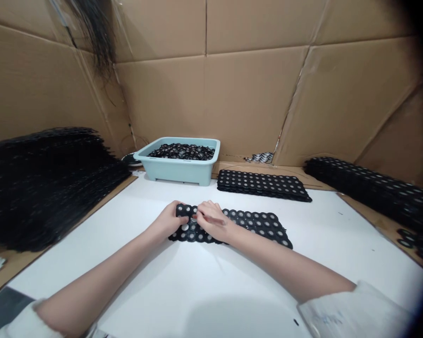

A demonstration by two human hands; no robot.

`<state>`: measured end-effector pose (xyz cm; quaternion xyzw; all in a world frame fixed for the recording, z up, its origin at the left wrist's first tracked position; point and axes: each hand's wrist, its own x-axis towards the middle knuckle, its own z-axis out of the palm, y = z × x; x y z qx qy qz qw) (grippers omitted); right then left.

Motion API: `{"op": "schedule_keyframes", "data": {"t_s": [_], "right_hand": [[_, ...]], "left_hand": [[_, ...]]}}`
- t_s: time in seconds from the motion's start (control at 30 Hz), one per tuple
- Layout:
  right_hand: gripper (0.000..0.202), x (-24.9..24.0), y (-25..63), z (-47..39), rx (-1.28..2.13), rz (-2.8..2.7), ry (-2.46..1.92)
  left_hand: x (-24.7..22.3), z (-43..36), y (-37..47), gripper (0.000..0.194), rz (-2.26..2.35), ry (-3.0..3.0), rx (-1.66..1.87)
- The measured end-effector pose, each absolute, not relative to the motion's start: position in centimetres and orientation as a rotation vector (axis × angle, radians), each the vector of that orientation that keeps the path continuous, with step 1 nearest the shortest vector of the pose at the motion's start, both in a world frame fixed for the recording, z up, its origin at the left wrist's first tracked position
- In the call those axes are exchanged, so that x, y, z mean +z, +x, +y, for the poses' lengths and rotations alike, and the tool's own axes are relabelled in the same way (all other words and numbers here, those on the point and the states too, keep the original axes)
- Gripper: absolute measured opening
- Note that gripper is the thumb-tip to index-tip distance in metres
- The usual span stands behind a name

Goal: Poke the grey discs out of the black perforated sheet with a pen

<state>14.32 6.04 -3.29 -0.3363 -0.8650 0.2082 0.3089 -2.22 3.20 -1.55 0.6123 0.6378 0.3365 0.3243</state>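
Observation:
A black sheet (268,224) with rows of round holes lies flat on the white tabletop in front of me. My left hand (167,219) grips its left end, with the thumb on top and the other fingers around the far edge. My right hand (213,220) is over the left half of the sheet, close beside the left thumb. Its fingers are pinched together and point down at the holes. Something small and reddish shows by the fingertips, but what they hold is too small to make out. The right wrist covers the middle of the sheet.
A light blue tub (178,169) full of small black round pieces stands at the back. Beside it lies a stack of similar sheets (262,184). More black sheets are piled at right (373,188), and a tall black pile (49,188) is at left. Cardboard walls (250,94) enclose the table.

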Motion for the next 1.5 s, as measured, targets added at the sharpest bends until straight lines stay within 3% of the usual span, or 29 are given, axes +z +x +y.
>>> {"op": "schedule_keyframes", "data": {"t_s": [0.23,0.43,0.57,0.73,0.9,1.07,1.5], "right_hand": [[0.016,-3.5,14.5,6.8,0.219,-2.313,-0.852],[0.023,-3.7,15.0,8.3,0.603,-2.088,-1.029],[0.027,-3.2,15.4,8.3,0.826,-2.09,-0.931],[0.022,-3.0,15.0,7.4,0.73,-2.158,-0.997],[0.022,-3.5,14.3,7.0,0.59,-2.137,-1.07],[0.023,-3.9,14.1,6.9,0.576,-2.114,-1.097],[0.026,-3.8,14.1,6.4,0.592,-2.104,-1.047]], "left_hand": [[-1.9,3.5,-1.9,0.032,1.554,1.65,0.96],[-2.9,5.0,-3.6,0.04,1.531,1.758,0.836],[-2.6,5.0,-3.8,0.024,1.445,1.755,0.73],[-2.5,5.0,-3.7,0.015,1.382,1.773,0.757],[-2.3,5.0,-3.9,0.02,1.397,1.795,0.823],[-1.6,4.3,-3.6,0.041,1.446,1.684,0.836],[-2.8,4.3,-3.4,0.036,1.625,1.542,0.973]]}}
